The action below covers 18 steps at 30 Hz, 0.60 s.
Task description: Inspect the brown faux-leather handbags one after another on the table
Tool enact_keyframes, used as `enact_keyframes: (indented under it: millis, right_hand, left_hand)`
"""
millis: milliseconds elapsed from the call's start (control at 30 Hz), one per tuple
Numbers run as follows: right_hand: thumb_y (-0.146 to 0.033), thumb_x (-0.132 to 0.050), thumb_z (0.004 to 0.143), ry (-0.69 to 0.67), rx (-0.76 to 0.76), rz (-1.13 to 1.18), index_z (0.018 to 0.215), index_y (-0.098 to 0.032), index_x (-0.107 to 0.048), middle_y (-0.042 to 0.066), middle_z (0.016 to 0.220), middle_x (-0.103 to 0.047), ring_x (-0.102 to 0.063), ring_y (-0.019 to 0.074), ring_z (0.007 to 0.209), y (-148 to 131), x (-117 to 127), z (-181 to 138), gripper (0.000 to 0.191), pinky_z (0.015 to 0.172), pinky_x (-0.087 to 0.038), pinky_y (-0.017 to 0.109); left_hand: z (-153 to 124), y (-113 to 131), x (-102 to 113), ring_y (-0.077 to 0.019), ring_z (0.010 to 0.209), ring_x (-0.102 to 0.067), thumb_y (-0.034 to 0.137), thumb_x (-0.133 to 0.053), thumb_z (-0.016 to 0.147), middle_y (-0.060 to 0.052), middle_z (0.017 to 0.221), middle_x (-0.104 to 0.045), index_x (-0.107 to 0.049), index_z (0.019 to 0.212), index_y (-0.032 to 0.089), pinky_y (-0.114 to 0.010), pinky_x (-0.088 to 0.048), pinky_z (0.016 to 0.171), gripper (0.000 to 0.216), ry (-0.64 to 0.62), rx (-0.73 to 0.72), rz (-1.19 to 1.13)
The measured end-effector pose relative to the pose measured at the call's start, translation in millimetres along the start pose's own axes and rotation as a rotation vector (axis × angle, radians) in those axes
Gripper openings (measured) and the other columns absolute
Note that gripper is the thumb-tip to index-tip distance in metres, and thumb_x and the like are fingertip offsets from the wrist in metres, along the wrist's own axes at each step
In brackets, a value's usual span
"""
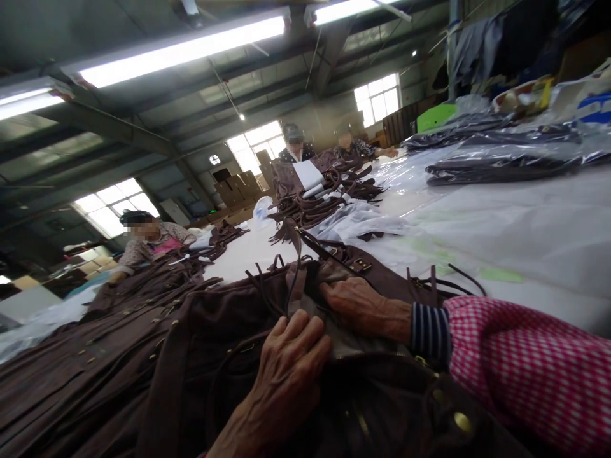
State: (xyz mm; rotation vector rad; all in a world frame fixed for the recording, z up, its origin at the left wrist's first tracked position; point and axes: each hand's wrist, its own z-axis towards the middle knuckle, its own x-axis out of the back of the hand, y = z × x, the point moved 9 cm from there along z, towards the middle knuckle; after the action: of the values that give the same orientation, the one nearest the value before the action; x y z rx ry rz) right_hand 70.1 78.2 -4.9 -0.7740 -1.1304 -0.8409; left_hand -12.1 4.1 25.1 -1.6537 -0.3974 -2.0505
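Observation:
A dark brown bag (210, 331) with brass studs and thin straps lies in front of me on a long white table (525, 222). My left hand (286, 375) rests on the bag's top, fingers curled over a fold of the brown material. My right hand (367, 308), in a pink checked sleeve with a striped cuff, presses flat on the bag near its opening, fingertips tucked into the fabric. A thin brown strap (296, 254) rises between the two hands.
More brown bags (86, 356) are piled to my left. Another heap of bags and straps (324, 191) lies farther along the table. Plastic-wrapped dark goods (501, 159) sit at the right. Three other people sit at the table, left and far end.

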Motion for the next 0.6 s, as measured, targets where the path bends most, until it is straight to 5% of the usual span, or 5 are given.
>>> enact_keyframes:
  millis: [433,600]
  right_hand:
    - [-0.013,-0.045,0.098,-0.045,0.029,-0.032,0.111,-0.009,-0.062,0.020,0.094,-0.075,-0.075,0.0256,0.085,-5.2,-2.4,6.9,0.022,0.066,-0.051,0.029]
    - [-0.010,-0.040,0.099,0.037,0.015,-0.084,0.112,-0.011,-0.060,0.020,0.102,-0.072,-0.073,0.0246,0.084,-5.6,3.6,3.0,0.024,0.063,-0.050,0.028]
  left_hand:
    - [-1.4,0.5,-2.2,-0.0226,0.091,-0.042,-0.005,-0.048,0.067,-0.003,0.093,-0.056,-0.052,0.083,0.020,-0.039,-0.030,0.075,0.030,0.012,0.005,0.012]
    - [-0.7,4.1,0.7,-0.0224,0.090,-0.041,-0.004,-0.050,0.066,-0.003,0.091,-0.055,-0.051,0.082,0.020,-0.039,-0.030,0.075,0.028,0.032,-0.026,0.010]
